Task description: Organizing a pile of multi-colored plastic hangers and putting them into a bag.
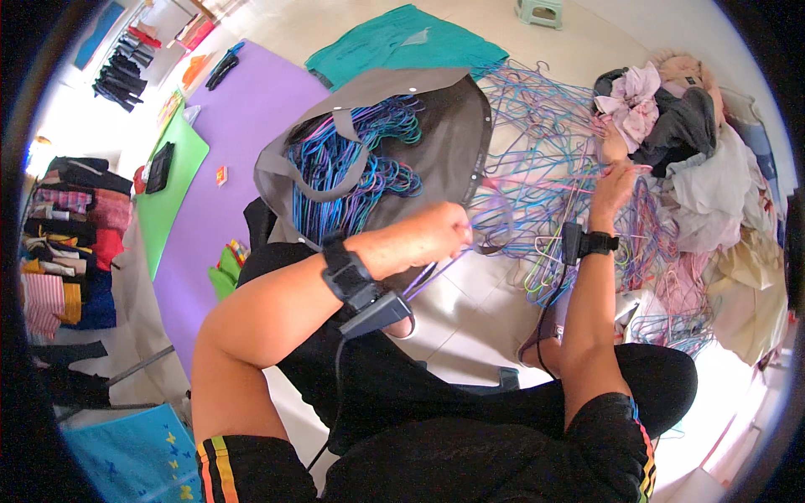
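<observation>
My left hand (440,232) is closed around a purple wire hanger (434,271), in front of the open grey fabric bag (453,135). Inside that bag lies a thick bundle of blue and purple hangers (333,170). My right hand (613,188) grips a pink hanger (547,183) near its hook, above the floor at the right. Beneath and around it spreads a tangled heap of coloured wire hangers (534,132). What looks like another person's bare limb (614,146) comes out of pink cloth just beyond my right hand.
A heap of clothes (710,176) borders the hangers on the right. Left of the bag stands a purple tabletop (239,119) with a green sheet (176,188) and a black case (160,168). Teal cloth (390,50) and a pale green stool (539,12) lie beyond. Folded garments (75,239) fill the far left.
</observation>
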`<state>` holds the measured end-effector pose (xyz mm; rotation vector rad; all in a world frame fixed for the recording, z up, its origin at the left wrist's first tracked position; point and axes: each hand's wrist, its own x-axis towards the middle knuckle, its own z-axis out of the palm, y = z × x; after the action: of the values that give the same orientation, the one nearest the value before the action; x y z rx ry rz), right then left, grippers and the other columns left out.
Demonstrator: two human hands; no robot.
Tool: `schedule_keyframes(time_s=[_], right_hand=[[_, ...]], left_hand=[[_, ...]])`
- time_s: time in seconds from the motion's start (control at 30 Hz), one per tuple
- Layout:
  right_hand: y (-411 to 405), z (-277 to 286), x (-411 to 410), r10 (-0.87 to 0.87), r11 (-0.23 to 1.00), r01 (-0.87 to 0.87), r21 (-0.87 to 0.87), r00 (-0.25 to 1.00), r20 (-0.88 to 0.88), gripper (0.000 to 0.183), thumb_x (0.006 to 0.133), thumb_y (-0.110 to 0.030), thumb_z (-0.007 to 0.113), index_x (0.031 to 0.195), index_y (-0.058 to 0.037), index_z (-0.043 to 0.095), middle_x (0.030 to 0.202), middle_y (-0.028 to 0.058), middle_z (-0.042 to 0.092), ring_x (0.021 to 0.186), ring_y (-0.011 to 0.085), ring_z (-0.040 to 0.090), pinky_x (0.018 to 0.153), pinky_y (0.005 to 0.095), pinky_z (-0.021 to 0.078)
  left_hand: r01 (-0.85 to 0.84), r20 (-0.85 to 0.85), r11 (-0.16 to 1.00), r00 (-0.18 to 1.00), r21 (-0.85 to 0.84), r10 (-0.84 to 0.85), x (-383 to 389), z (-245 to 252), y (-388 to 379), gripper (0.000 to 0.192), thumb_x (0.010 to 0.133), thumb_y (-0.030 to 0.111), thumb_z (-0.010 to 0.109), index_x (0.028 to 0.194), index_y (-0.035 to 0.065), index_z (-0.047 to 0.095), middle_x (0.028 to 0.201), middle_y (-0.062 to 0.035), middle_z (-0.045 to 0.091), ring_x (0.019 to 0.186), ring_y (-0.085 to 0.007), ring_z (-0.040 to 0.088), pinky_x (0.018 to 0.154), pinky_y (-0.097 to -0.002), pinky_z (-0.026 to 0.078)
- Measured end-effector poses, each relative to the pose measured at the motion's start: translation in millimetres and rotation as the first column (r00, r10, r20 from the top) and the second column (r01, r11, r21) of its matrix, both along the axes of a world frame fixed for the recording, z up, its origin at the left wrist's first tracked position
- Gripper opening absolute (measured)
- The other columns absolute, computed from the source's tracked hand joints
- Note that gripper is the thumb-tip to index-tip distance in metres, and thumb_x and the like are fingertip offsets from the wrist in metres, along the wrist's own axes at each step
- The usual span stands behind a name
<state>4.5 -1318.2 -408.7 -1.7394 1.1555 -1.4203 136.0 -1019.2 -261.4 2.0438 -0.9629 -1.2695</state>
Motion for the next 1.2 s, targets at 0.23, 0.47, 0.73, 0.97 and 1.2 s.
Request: schedule_keyframes(time_s=[0.23,0.47,0.73,0.97,1.2], right_hand=[[28.3,92.4,11.8,0.370,0.892,-0.452,-0.027,0.694,0.617,0.015,0.088,-0.013,0.041,0.079,-0.0030,0.048,0.062,-0.0039,0.038,0.054,0.0046,0.032,0.046,0.0190,0.0253],[54.4,141.8,10.0,0.335,0.929,-0.348,-0.127,0.644,0.688,0.017,0.089,-0.018,0.041,0.080,-0.0045,0.048,0.060,-0.0023,0.041,0.051,0.0045,0.033,0.045,0.0175,0.0274],[3.4,99.8,3.4,0.324,0.946,-0.291,-0.146,0.878,0.353,0.020,0.089,-0.017,0.040,0.075,-0.0046,0.049,0.058,-0.0006,0.043,0.050,0.0072,0.038,0.044,0.0199,0.0297],[76.9,74.9,49.8,0.708,0.704,-0.707,0.060,0.706,0.015,0.017,0.086,-0.015,0.044,0.078,-0.0024,0.053,0.062,-0.0007,0.044,0.057,0.0088,0.041,0.051,0.0241,0.0342],[142.2,78.5,73.4,0.856,0.499,-0.849,0.172,0.514,0.056,0.017,0.087,-0.017,0.041,0.088,-0.0042,0.052,0.055,0.0023,0.045,0.050,0.0127,0.044,0.047,0.0270,0.0359]], left_hand=[[-0.264,-0.030,0.957,0.964,-0.120,0.262,11.0,16.7,-6.8,0.013,0.081,0.012,0.044,0.082,0.0025,0.052,0.062,-0.0025,0.051,0.047,-0.0079,0.042,0.039,-0.0202,0.032],[-0.263,0.113,0.934,0.948,-0.240,0.296,26.5,23.2,-3.2,0.011,0.082,0.014,0.046,0.081,0.0049,0.052,0.061,-0.0007,0.051,0.045,-0.0062,0.039,0.040,-0.0201,0.032],[-0.244,0.290,0.888,0.883,-0.390,0.370,43.1,40.0,5.8,0.012,0.083,0.013,0.044,0.081,0.0040,0.051,0.061,-0.0006,0.050,0.044,-0.0057,0.041,0.040,-0.0196,0.033],[-0.161,0.331,0.928,0.902,-0.335,0.276,35.6,12.3,3.8,0.010,0.080,0.012,0.046,0.079,0.0037,0.052,0.058,-0.0029,0.052,0.045,-0.0090,0.045,0.039,-0.0226,0.035],[0.053,0.562,0.969,0.822,-0.241,0.095,23.7,-32.9,-2.4,0.012,0.078,0.011,0.048,0.072,0.0003,0.050,0.060,-0.0108,0.056,0.050,-0.0211,0.055,0.048,-0.0331,0.043]])
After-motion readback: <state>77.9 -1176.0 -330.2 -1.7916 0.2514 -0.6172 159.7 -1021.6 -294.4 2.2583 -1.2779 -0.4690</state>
